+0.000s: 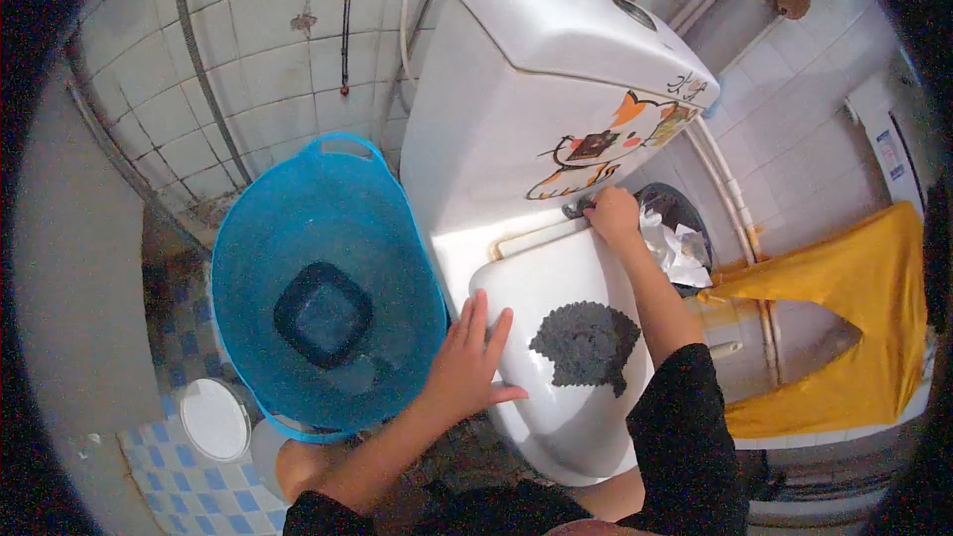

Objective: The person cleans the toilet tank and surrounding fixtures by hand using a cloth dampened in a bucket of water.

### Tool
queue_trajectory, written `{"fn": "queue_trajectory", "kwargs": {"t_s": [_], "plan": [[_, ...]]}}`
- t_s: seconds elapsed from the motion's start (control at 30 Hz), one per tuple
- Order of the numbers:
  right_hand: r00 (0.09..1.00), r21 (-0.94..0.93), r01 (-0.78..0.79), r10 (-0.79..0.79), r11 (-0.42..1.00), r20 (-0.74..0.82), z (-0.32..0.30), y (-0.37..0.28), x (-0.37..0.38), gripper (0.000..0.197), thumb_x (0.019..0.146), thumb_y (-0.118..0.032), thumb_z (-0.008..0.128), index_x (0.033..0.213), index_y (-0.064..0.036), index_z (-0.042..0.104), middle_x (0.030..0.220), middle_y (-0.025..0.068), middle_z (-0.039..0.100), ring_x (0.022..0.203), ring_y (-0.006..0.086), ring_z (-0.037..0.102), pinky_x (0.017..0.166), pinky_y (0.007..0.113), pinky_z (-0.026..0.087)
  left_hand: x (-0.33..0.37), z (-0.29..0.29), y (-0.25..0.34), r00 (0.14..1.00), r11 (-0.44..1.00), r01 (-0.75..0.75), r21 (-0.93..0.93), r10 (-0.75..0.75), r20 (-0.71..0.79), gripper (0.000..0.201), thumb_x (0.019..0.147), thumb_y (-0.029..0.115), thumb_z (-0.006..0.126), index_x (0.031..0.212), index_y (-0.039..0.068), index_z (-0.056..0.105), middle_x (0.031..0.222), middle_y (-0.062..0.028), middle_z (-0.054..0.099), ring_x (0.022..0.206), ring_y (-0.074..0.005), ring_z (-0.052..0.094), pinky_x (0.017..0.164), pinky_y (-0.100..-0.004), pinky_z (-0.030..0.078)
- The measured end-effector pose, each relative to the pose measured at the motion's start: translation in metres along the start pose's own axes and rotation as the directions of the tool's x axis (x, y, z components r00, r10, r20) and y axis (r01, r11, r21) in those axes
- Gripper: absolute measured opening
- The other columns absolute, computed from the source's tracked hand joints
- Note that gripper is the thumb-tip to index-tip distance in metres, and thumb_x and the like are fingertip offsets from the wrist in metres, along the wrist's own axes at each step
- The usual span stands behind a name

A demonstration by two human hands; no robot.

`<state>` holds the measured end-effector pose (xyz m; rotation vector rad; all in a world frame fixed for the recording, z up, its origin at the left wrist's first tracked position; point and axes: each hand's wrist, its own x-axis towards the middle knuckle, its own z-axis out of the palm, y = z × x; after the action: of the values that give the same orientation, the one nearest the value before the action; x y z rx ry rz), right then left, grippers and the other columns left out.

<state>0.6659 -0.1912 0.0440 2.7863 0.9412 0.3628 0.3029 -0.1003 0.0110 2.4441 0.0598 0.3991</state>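
Now resting left hand [473, 355], spread, on toilet lid [561, 288] at nine o'clock; curling right hand [612, 212] at one, grasp unclear.

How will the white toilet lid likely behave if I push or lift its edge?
The toilet lid looks stiff: a smooth, evenly curved shell. Its glossy surface may be slippery for the left hand, spread at its left edge. It will probably swing rather than lift free, since its rear edge sits close to the tank.
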Motion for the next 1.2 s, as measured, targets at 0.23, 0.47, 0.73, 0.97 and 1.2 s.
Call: {"fn": "queue_trajectory", "kwargs": {"t_s": [0.23,0.47,0.73,0.97,1.2], "plan": [[0.993,-0.037,0.079,-0.082,0.996,-0.082,-0.006,-0.025,-0.006,0.012,0.077,-0.015,0.065,0.077,-0.005,0.071,0.079,0.0162,0.069,0.075,0.0332,0.069,0.07,0.043,0.056,-0.004,0.003,-0.006,1.0,1.0,-0.002,0.022,0.003,-0.021,0.115,0.063,0.067,0.074,0.145,-0.002,0.032,0.148,-0.0416,0.013,0.136,-0.0559,0.023,0.112,-0.0537,0.027],[0.995,0.198,0.018,0.002,0.98,-0.1,-0.002,0.0,0.002,0.016,0.076,-0.02,0.069,0.086,-0.0084,0.075,0.081,0.0179,0.069,0.078,0.0357,0.066,0.072,0.045,0.054,0.0,0.004,-0.002,1.0,1.0,-0.003,-0.018,0.003,0.031,0.114,0.063,0.065,0.076,0.145,-0.002,0.031,0.148,-0.0419,0.011,0.136,-0.0563,0.024,0.112,-0.0542,0.027],[0.973,0.27,0.229,-0.212,0.935,-0.09,-0.022,-0.038,-0.015,0.02,0.078,-0.023,0.07,0.087,-0.0048,0.073,0.08,0.0165,0.068,0.075,0.0361,0.067,0.07,0.045,0.054,-0.003,0.002,-0.003,1.0,1.0,0.005,0.0,-0.005,0.015,0.116,0.061,0.065,0.077,0.145,-0.001,0.031,0.148,-0.0419,0.011,0.136,-0.0563,0.023,0.111,-0.0549,0.027],[0.966,0.29,0.228,-0.252,0.929,0.048,-0.047,-0.111,-0.036,0.027,0.075,-0.033,0.075,0.088,-0.0091,0.075,0.083,0.0143,0.069,0.083,0.0318,0.067,0.074,0.044,0.053,-0.002,0.003,-0.004,0.999,0.999,0.036,0.018,-0.036,0.031,0.117,0.061,0.065,0.077,0.144,-0.002,0.031,0.148,-0.0418,0.011,0.136,-0.056,0.023,0.112,-0.0547,0.026],[0.985,0.206,0.092,-0.12,0.974,0.125,-0.059,-0.084,-0.029,0.025,0.074,-0.035,0.075,0.086,-0.0127,0.076,0.08,0.0113,0.07,0.077,0.029,0.068,0.069,0.042,0.053,-0.003,0.008,-0.006,1.0,0.999,0.005,-0.032,-0.005,-0.007,0.114,0.063,0.066,0.075,0.146,0.002,0.031,0.149,-0.0399,0.011,0.137,-0.0549,0.023,0.112,-0.0537,0.027]]}}
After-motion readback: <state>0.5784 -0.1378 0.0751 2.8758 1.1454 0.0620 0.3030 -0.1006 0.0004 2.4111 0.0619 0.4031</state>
